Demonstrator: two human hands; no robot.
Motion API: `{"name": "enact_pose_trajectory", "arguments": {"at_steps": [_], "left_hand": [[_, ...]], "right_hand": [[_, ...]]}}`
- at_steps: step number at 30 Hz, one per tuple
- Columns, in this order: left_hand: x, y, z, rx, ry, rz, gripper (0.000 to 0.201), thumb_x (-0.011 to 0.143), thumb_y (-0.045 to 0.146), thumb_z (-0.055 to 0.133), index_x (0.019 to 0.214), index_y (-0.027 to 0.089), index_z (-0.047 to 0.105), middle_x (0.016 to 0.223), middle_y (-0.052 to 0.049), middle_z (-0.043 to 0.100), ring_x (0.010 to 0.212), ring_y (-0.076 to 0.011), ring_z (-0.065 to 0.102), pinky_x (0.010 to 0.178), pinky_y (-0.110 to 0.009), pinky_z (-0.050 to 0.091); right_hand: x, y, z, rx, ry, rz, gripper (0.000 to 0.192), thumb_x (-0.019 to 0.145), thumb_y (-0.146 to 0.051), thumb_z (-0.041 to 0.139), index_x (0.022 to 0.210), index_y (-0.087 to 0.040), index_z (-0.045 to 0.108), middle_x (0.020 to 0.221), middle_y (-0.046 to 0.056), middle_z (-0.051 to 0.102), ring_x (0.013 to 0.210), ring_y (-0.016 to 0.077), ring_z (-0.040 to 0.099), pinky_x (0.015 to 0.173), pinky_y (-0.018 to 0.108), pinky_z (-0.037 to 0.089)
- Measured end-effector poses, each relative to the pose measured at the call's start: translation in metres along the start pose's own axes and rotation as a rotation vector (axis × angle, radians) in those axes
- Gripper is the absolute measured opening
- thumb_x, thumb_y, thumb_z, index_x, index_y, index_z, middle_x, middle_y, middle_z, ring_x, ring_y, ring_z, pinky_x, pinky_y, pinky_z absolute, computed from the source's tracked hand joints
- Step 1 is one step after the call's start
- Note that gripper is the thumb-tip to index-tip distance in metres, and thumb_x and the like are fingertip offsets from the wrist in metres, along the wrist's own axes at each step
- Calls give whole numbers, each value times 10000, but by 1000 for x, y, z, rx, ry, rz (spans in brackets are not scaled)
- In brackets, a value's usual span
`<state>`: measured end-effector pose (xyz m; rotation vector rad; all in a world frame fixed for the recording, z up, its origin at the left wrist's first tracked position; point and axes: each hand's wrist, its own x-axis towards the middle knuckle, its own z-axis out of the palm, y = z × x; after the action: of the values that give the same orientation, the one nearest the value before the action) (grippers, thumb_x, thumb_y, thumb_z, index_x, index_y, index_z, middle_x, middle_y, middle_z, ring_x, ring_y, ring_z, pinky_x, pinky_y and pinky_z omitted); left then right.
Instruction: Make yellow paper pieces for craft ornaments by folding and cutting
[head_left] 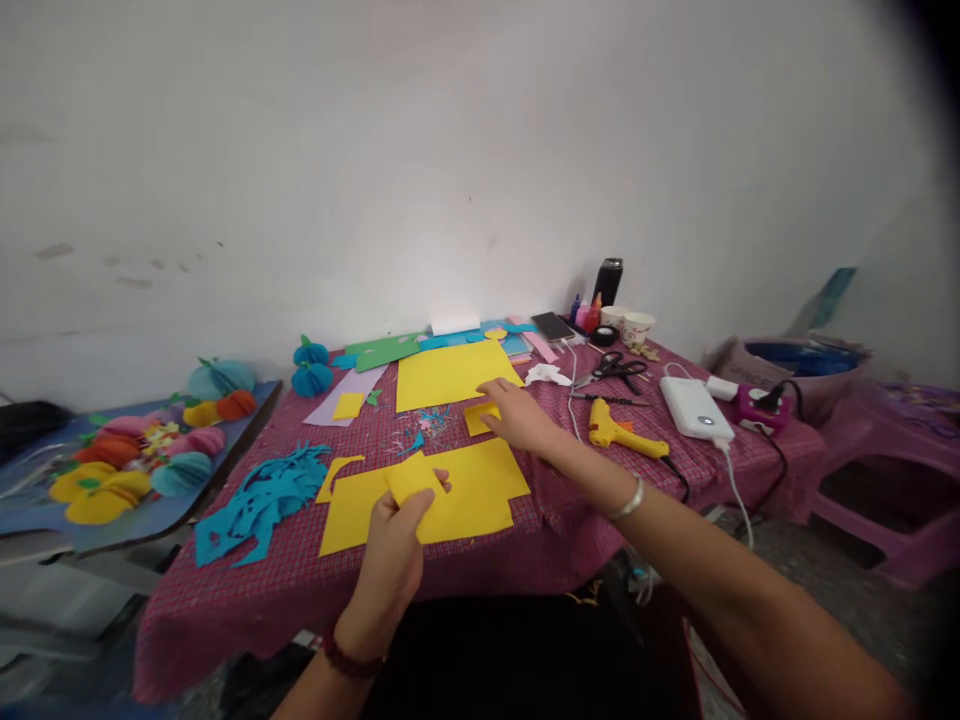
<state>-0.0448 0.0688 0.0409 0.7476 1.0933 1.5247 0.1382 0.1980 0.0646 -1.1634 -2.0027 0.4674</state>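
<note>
1. The left hand (397,540) has its fingers clamped on a small yellow piece (414,478), thumb across the near face and fingertips at its right edge, held above the left-middle part of the lower yellow sheet (472,490)
2. The right hand (517,415) reaches in from the right, its fingers apart and pointing left; they are not closed on anything that shows
3. The relation that matters here: a second yellow piece (472,422) lies on the surface (225,590) just left of the right thumb and below the outstretched fingers — whether skin touches it, I cannot tell
4. That second piece looks close to square, so no long axis stands out; it lies beyond the held piece and to its right, and the right hand is clearly the nearer
5. It sits between the upper yellow sheet (442,378) and the lower one, whose long axis runs left to right, rising slightly rightward
6. Blue scraps (262,500) lie left of the lower sheet; the yellow glue gun (622,432) lies to the right, beyond the right forearm
</note>
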Motion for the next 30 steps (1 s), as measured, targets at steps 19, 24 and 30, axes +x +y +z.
{"name": "enact_pose_trajectory", "arguments": {"at_steps": [19, 24, 30], "left_hand": [[26, -23, 8, -114, -24, 266, 594, 702, 355, 787, 1195, 219, 486, 1200, -92, 602, 1083, -197, 601, 954, -297, 456], [28, -21, 6, -225, 56, 136, 447, 755, 517, 702, 1055, 209, 583, 1100, -51, 645, 1078, -183, 603, 955, -284, 449], [26, -8, 7, -371, 84, -28, 344, 631, 315, 820, 874, 182, 616, 806, 14, 657, 804, -137, 637, 820, -263, 495]], "right_hand": [[-23, -62, 62, 90, -97, -58, 96, 841, -149, 510, 800, -177, 593, 752, 31, 605, 699, 166, 539, 664, 284, 439], [-39, -80, 71, -3, -211, -240, 243, 857, -67, 470, 1015, -142, 638, 1000, 122, 648, 952, 225, 569, 892, 363, 452], [-57, -91, 65, -201, -387, -420, 410, 834, -83, 485, 1235, -51, 564, 1240, 190, 587, 1189, 275, 499, 1052, 411, 403]]}}
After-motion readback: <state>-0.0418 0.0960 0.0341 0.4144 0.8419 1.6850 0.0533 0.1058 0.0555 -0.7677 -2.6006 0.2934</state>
